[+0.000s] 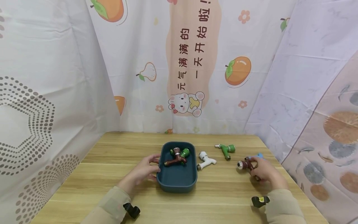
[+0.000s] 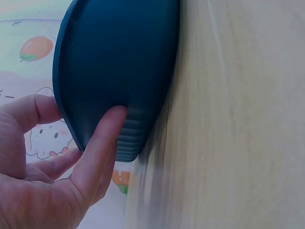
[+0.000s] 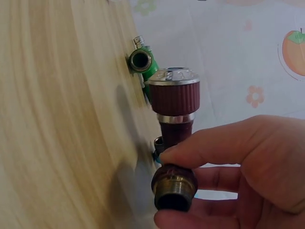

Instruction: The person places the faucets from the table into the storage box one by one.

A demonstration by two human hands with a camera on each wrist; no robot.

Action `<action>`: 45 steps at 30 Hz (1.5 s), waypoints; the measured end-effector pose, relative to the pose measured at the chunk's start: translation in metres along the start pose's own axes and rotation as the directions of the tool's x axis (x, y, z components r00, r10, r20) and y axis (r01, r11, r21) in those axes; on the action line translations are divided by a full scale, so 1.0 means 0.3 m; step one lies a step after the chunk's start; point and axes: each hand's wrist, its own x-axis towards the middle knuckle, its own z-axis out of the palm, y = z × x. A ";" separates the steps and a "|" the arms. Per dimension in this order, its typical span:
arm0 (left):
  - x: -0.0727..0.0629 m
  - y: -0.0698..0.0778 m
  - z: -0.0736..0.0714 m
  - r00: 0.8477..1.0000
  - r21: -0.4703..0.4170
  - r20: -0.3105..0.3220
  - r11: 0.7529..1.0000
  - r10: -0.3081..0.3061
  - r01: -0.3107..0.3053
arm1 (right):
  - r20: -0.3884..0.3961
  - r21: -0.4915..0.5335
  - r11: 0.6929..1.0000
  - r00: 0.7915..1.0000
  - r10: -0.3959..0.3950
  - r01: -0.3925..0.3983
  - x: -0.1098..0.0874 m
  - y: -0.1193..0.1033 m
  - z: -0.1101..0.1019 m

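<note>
My left hand (image 1: 146, 169) rests against the left side of a dark teal plastic tray (image 1: 176, 188), fingers spread along its wall and rim. Inside the tray lie a brown faucet (image 1: 176, 159) and a green faucet (image 1: 185, 152), the brown one partly over the green. On the right of the table, my right hand (image 1: 264, 170) pinches another brown faucet (image 3: 175, 100) between thumb and fingers. Its ribbed knob with a silver cap points up in the right wrist view, the threaded end toward the camera. Behind that hand a blue faucet (image 1: 259, 155) is mostly hidden.
A white faucet (image 1: 207, 161) lies just right of the tray. Farther back on the wooden table (image 1: 126, 146) is a green faucet (image 1: 226, 150). A printed curtain (image 1: 139, 99) hangs at the table's back, with more cloth along both sides.
</note>
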 end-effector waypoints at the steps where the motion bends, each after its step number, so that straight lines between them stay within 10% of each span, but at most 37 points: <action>1: 0.000 0.000 0.000 1.000 0.000 0.001 1.000 0.001 -0.001 | -0.007 -0.005 1.000 1.000 -0.009 0.009 0.001 -0.002 -0.003; 45: 0.006 -0.013 -0.010 1.000 0.006 0.010 1.000 0.003 -0.003 | -0.346 0.328 0.914 0.931 -0.118 0.238 -0.014 -0.132 -0.060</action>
